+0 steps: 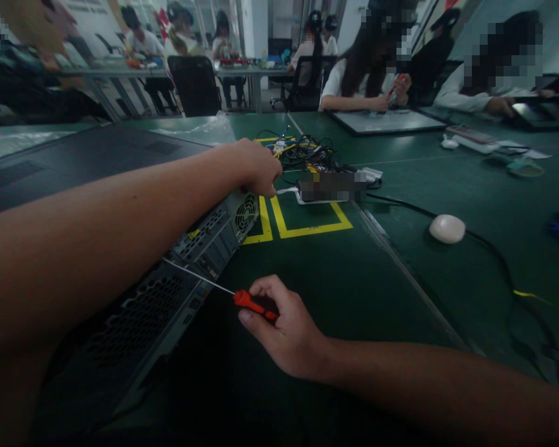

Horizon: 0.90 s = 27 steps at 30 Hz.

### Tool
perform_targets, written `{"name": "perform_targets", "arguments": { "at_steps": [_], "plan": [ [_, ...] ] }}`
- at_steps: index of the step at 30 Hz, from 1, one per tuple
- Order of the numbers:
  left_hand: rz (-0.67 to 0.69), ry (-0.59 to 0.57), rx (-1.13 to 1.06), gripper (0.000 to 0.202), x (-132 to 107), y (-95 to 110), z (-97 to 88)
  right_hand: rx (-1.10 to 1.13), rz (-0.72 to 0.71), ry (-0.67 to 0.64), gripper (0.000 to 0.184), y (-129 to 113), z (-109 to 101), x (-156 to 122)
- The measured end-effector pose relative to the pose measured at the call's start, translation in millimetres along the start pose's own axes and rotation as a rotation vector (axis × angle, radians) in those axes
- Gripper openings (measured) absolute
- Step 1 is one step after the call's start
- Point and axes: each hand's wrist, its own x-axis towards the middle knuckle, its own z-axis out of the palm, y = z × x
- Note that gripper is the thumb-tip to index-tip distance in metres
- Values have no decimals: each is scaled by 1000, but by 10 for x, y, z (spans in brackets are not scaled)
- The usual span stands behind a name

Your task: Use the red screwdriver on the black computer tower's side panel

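Gripping a red screwdriver (256, 304) between thumb and curled fingers, the right hand (291, 332) held the handle snugly, its long shaft slanting away toward the rear face of the computer case (137, 316). The tip ended close to the left forearm (135, 205), at the edge of that face; whether it touched metal or sat in a screw head could not be told. The left hand (258, 167) reached across to the far end of the case, knuckles up and fingers bent downward; what it gripped, if anything, was hidden.

Good handling, by judgement, called for squaring the shaft to the metal, since it ran at a shallow slant, and for steady pressure along it before any turn. The left hand seemed best used to brace the case, with the forearm lifted clear of the tip.

Just below the left hand sat the fan grille (246, 212). Beyond the case, yellow tape (314, 233) marked the green tabletop (354, 285), and a tangle of cables (307, 152) lay near the left hand. A white mouse (447, 229) rested farther right. Across the tabletop, a co-worker leaned over a flat panel (391, 122).
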Motion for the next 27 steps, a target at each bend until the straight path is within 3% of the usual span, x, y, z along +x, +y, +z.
{"name": "perform_targets", "arguments": {
  "at_steps": [18,27],
  "plan": [
    [-45,-24,23,71,33,34,6,-17,-6,13,22,9,-1,-14],
    [14,16,35,72,52,-17,41,-6,-55,22,18,23,16,-12]
  ]
}}
